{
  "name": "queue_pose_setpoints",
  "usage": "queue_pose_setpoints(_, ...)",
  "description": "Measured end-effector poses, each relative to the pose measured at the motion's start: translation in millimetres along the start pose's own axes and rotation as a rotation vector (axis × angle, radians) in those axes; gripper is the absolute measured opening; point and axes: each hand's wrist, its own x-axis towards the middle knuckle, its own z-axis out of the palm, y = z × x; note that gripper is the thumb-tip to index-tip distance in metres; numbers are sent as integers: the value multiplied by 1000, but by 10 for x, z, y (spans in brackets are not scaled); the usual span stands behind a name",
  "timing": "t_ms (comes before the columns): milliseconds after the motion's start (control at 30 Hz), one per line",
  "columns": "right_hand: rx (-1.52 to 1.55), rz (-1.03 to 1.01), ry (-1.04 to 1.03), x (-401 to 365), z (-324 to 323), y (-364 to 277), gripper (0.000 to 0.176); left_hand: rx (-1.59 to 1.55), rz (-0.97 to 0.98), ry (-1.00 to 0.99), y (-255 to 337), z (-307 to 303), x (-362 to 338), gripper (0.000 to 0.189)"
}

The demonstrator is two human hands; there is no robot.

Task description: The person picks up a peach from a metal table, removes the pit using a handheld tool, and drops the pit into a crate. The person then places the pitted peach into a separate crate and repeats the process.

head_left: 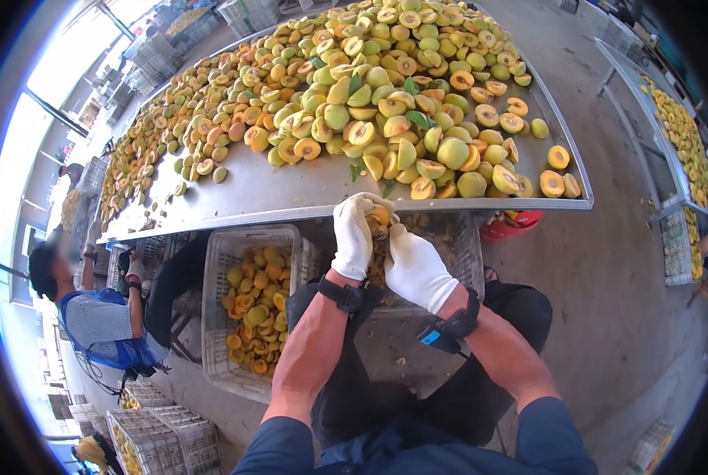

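Observation:
My left hand (354,235), in a white glove, is closed around a peach half (380,215) just in front of the table's near edge. My right hand (419,267), also gloved in white, has its fingers pressed together right beside that fruit. Whatever it grips, if anything, is hidden by the glove. Beyond both hands, a large heap of yellow-green peaches (338,116), many cut in half with brown pits showing, lies on the metal table (275,186).
A plastic crate (210,317) with peach halves stands left of my knees. Another crate (471,253) sits below my hands, beside a red container (512,226). At left a co-worker (104,317) sits by the table. A second fruit-laden table (647,119) stands at right.

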Motion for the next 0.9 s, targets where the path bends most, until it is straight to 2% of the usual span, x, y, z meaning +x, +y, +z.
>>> queue_pose_setpoints(167, 71, 16, -91, 41, -93, -65, 25, 204, 94, 1, 46, -62, -45, 37)
queue_pose_setpoints(267, 115, 1, -106, 26, -59, -47, 25, 87, 50, 8, 28, -57, -58, 36)
queue_pose_setpoints(333, 151, -17, -99, 18, -21, -36, 25, -108, -52, 55, 29, -29, -74, 35)
queue_pose_setpoints(467, 233, -44, -100, 21, -45, -2, 24, -204, -63, 62, 82, 19, -109, 35)
queue_pose_setpoints(533, 298, -80, -108, 24, -108, 42, 24, -39, -3, -84, 108, -15, -92, 35)
queue_pose_setpoints(567, 332, -79, -166, 25, -147, 55, 23, -38, -3, -85, 117, -30, -88, 35)
queue_pose_setpoints(633, 370, -72, -216, 20, -261, 91, 22, 27, 65, -236, 136, -51, -86, 36)
queue_pose_setpoints(667, 300, -76, -277, 24, -342, 113, 24, 29, 63, -240, 148, -56, -72, 36)
queue_pose_setpoints(733, 106, -45, -364, 14, -473, 152, 25, -168, -19, -172, 200, -91, -31, 37)
queue_pose_setpoints(800, -150, 48, -254, -36, -530, 116, 21, -52, -56, -196, 270, -259, -17, 37)
queue_pose_setpoints(833, -195, 2, -110, -83, -461, 156, 21, 20, -59, -151, 297, -268, -33, 36)
queue_pose_setpoints(900, -195, -21, -47, -74, -380, 145, 21, 87, -97, -135, 311, -318, -75, 35)
